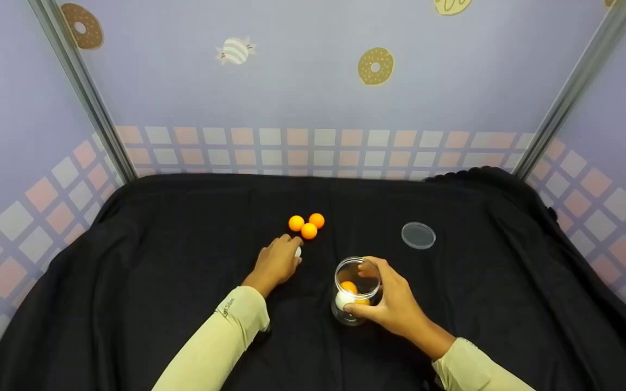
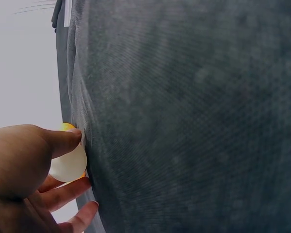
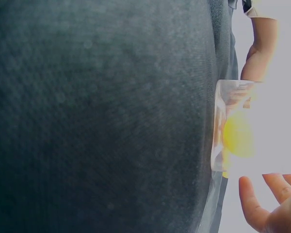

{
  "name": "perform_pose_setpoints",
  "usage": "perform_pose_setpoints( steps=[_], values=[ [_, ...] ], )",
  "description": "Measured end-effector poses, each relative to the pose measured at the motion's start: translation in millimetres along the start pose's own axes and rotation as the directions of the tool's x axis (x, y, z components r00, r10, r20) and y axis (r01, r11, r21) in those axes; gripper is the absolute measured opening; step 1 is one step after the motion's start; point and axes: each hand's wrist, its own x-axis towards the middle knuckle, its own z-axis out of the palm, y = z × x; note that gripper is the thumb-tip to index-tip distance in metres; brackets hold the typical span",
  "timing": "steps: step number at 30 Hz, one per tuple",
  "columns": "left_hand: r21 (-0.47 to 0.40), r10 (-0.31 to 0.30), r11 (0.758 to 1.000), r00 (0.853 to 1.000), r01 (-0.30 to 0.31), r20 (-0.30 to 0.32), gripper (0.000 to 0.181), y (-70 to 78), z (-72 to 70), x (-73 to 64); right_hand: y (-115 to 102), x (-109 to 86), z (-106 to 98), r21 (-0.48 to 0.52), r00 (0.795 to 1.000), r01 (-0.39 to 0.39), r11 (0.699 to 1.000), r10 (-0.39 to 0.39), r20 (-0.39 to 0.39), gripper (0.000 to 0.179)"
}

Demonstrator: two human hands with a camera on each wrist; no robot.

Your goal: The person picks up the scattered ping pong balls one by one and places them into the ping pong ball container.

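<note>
On the black cloth my left hand (image 1: 277, 262) is at a white ball (image 1: 298, 252), mostly covered by the fingers in the head view. The left wrist view has the thumb on one side of this white ball (image 2: 70, 164) and the fingers curled on the other. Three orange balls (image 1: 308, 231) lie just beyond that hand. My right hand (image 1: 397, 301) grips an upright clear jar (image 1: 348, 317), thumb in front and fingers round the far side. Inside the open jar are orange balls (image 1: 349, 287) and a white ball (image 1: 344, 300).
A clear round lid (image 1: 418, 235) lies flat on the cloth, beyond and right of the jar. The black cloth (image 1: 193, 304) has folds and drapes at its sides. Patterned walls (image 1: 313, 98) with metal corner posts (image 1: 574, 92) stand round the back and sides.
</note>
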Motion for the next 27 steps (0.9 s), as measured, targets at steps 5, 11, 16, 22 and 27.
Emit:
perform_pose_setpoints(
  steps=[5,11,16,22,27],
  values=[
    [0.009,-0.001,1.000,1.000,0.001,0.005,0.032,1.7,-3.1,-1.4,0.2,-0.3,0.0,0.003,1.000,-0.009,1.000,0.009,0.004,0.091],
    [0.015,0.028,0.999,1.000,-0.028,0.004,0.032,9.2,-10.8,-2.5,-0.2,0.0,-0.6,0.015,1.000,-0.017,1.000,0.017,0.008,0.090],
    [0.023,0.057,0.998,0.998,-0.056,-0.016,0.032,17.8,-14.9,-2.8,-0.8,-0.4,-1.1,0.012,1.000,-0.024,1.000,0.024,0.014,0.090],
    [0.015,0.074,0.997,0.997,-0.074,-0.009,0.035,33.8,-20.0,-4.5,-0.3,-0.5,-0.8,0.007,1.000,-0.008,1.000,0.008,0.009,0.091],
    [0.020,0.132,0.991,0.990,-0.131,-0.042,0.036,49.9,-29.7,-9.3,0.3,-0.1,-1.3,0.024,1.000,-0.009,1.000,0.009,0.016,0.089]
  ],
)
